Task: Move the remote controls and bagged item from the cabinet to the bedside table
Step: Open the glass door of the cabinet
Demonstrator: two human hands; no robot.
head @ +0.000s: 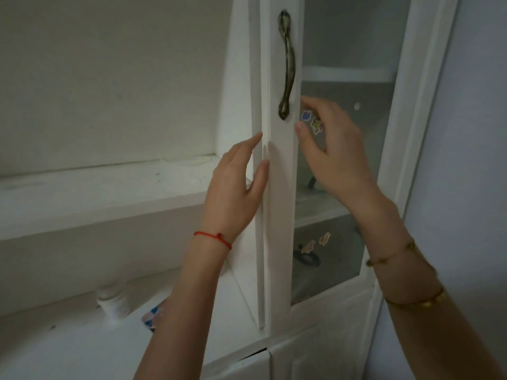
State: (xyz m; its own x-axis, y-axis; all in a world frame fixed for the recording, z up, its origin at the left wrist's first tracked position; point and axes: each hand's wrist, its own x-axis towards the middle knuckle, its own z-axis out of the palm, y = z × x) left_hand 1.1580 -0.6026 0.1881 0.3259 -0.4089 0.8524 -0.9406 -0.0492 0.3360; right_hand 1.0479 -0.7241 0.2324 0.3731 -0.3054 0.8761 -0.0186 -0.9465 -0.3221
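A white cabinet door [279, 215] with a frosted glass pane and a bronze handle [286, 64] fills the middle of the view. My left hand [236, 187] lies with straight fingers against the door's left edge. My right hand [332, 149] hovers just right of the handle's lower end, fingers relaxed and holding nothing. Behind the glass only dim dark shapes [307, 259] show on the shelves. No remote control or bagged item can be made out.
Open white shelves [96, 193] run to the left. On the lower shelf stand a small white bottle [113, 300] and a colourful packet [153, 316] partly behind my left forearm. Small stickers [315, 124] dot the glass. A pale wall [466, 187] is at right.
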